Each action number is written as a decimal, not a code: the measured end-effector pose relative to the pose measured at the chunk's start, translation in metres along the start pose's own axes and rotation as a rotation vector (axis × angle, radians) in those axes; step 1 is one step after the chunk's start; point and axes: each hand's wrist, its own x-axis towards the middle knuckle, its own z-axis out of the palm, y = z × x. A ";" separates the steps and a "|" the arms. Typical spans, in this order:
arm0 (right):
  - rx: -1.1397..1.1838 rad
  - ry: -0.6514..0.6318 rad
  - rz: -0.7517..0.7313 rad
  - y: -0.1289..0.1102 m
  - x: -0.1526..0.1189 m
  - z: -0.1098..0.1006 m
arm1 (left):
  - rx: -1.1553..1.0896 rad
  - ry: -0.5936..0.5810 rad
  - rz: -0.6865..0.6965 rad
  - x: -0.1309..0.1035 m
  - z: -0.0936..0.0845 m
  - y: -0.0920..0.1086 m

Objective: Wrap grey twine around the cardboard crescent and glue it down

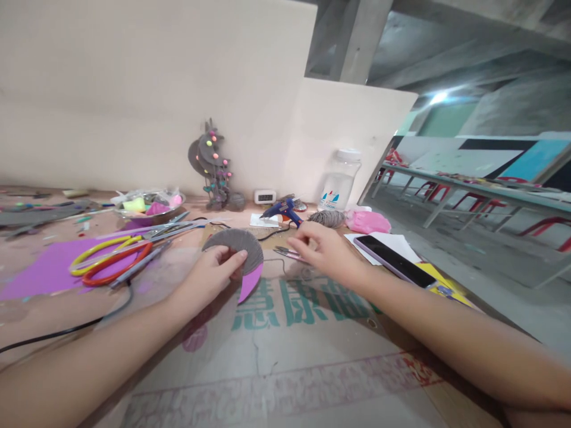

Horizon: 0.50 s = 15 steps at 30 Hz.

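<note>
My left hand (pixel 224 264) pinches a crescent (pixel 236 244) between thumb and fingers. Grey yarn covers most of the crescent, while its lower tip shows bare purple. My right hand (pixel 323 252) hovers over the table to the right, its fingers bent together; whatever lies between them is too small to make out. Just below its fingertips lie small scissors (pixel 288 252). Behind that hand rests a blue glue gun (pixel 282 208), and a ball of grey yarn (pixel 328 219) sits close by.
Large red-and-yellow-handled scissors (pixel 96 274) lie over purple sheets (pixel 42 267) on the left. A bowl (pixel 147 211), a grey hanging ornament (pixel 214 160), a small clock (pixel 264 197) and a plastic jug (pixel 339 181) line the back. A phone (pixel 395 260) lies right.
</note>
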 end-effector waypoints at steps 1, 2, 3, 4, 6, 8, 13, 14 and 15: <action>0.054 0.055 0.051 -0.001 0.001 -0.003 | 0.012 -0.002 0.005 0.000 0.000 0.001; 0.108 0.098 0.085 -0.002 0.002 -0.005 | 0.025 -0.002 0.013 -0.001 -0.001 0.002; 0.157 0.126 0.097 -0.004 0.002 -0.008 | 0.035 -0.001 0.019 -0.001 -0.001 0.003; 0.192 0.142 0.089 -0.007 0.002 -0.011 | 0.039 0.000 0.025 -0.001 -0.001 0.004; 0.208 0.148 0.050 -0.013 0.002 -0.015 | 0.025 0.002 0.035 -0.002 -0.001 0.005; 0.203 0.116 0.020 -0.021 -0.001 -0.017 | -0.002 0.000 0.039 -0.002 -0.001 0.004; 0.245 -0.123 0.100 -0.030 -0.012 0.002 | -0.053 0.007 0.029 -0.002 0.001 0.005; 0.249 -0.159 0.112 -0.028 -0.014 0.009 | -0.069 0.003 0.021 -0.002 0.002 0.005; 0.248 -0.189 0.115 -0.025 -0.016 0.015 | -0.086 -0.002 0.014 -0.002 0.002 0.005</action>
